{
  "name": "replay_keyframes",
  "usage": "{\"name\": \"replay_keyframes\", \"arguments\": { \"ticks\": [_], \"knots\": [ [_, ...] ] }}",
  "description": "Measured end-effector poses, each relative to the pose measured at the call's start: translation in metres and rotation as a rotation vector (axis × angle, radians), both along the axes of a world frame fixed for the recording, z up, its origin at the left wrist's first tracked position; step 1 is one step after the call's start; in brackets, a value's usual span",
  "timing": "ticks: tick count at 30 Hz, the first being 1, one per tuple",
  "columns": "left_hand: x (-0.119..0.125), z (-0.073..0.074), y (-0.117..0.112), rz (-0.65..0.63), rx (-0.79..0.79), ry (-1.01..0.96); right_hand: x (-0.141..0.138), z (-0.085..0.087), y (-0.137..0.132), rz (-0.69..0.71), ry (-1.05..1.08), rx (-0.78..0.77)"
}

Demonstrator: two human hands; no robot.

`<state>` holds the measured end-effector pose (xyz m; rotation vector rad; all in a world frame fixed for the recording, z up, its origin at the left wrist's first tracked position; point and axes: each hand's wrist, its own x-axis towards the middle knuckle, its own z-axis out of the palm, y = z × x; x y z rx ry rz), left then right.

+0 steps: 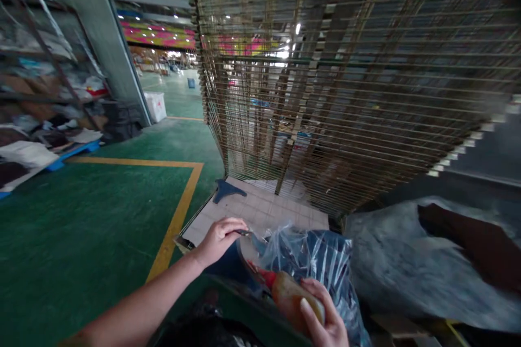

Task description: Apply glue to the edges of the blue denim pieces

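Observation:
My left hand [223, 236] is closed in a pinch on the edge of a dark flat piece [243, 232], most of which is blurred or hidden. In my right hand [325, 312] lies a yellowish bottle [291, 295] with a red neck [266, 276], tilted so the neck points up and left toward the piece. Right beside both hands rests a clear plastic bag [321, 249] with dark blue contents. Farther off, a dark blue branched flat piece [228, 191] lies on a pale board [268, 203].
A tall rack of thin wire shelves [301, 81] rises over the board and leans across the right side. A large translucent plastic bundle [391, 255] stands at right. At left are loaded shelves [44, 76], a blue pallet [73, 153], a white bin [155, 107] and green floor [101, 211] with yellow lines.

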<state>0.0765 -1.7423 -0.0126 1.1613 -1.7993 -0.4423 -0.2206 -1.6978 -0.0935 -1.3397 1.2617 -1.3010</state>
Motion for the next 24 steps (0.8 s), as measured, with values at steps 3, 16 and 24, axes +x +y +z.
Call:
{"name": "replay_keyframes", "arguments": {
  "ticks": [3,16,24],
  "knots": [
    [0.000,-0.003,-0.019,-0.074,0.201,0.158,0.020,0.018,-0.024,0.281,0.151,-0.084],
    [0.089,-0.032,-0.125,-0.164,0.702,0.494,0.160,0.007,-0.138,0.443,0.241,0.139],
    [0.190,-0.152,-0.107,0.010,1.091,0.805,0.234,-0.023,-0.173,0.285,0.013,0.351]
  ]
}}
